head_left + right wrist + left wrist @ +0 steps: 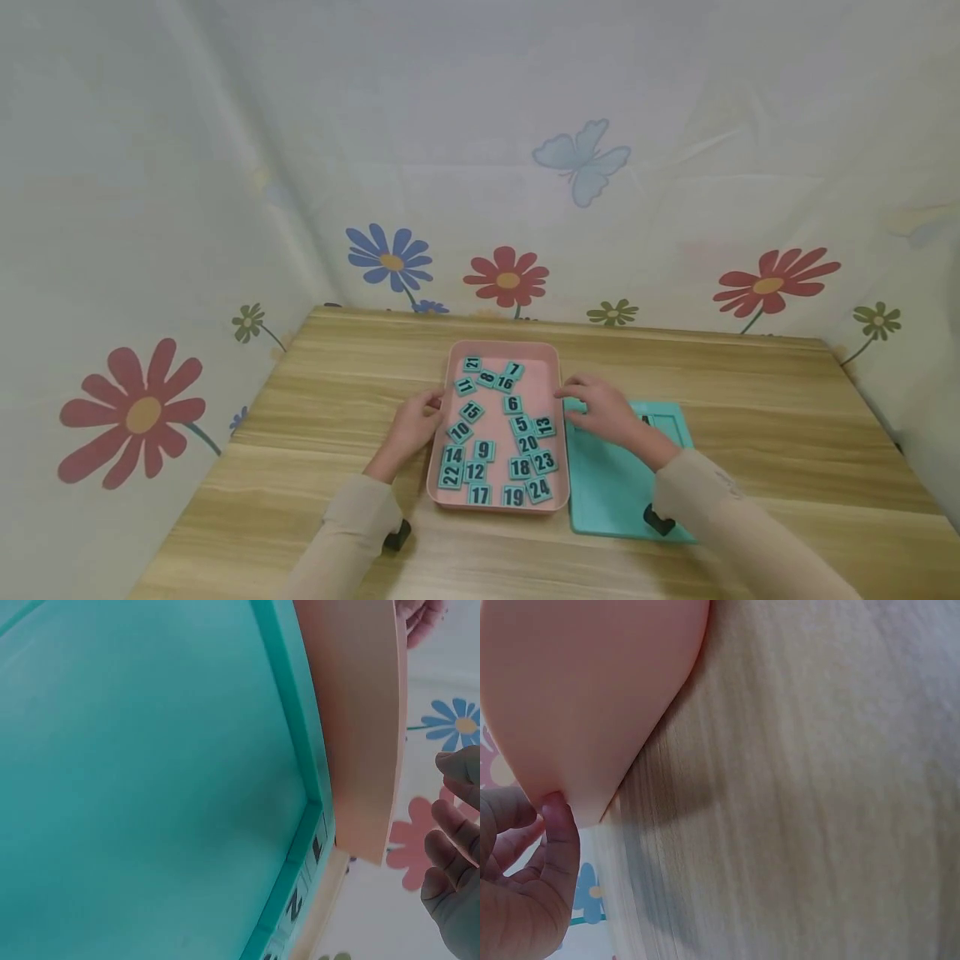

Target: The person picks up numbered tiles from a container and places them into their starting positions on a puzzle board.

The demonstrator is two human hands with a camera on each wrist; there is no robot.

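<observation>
A pink tray point(540, 379) lies on the wooden table with several turquoise number tiles point(483, 451) scattered in it, numbers up. At its left side my left hand point(412, 429) pinches the rim, thumb on the outer wall in the left wrist view. My right hand point(607, 410) hovers by the tray's right rim, over a turquoise board point(611, 492). Its fingers are spread and loosely bent with nothing between them in the right wrist view. Tiles 1 and 2 point(295, 906) sit along one edge of the board, which the right forearm partly hides.
The wooden table point(360, 358) extends around the tray and board. Behind and to the left hangs a pale cloth point(637, 67) printed with flowers and a butterfly. The board lies right beside the tray's right wall.
</observation>
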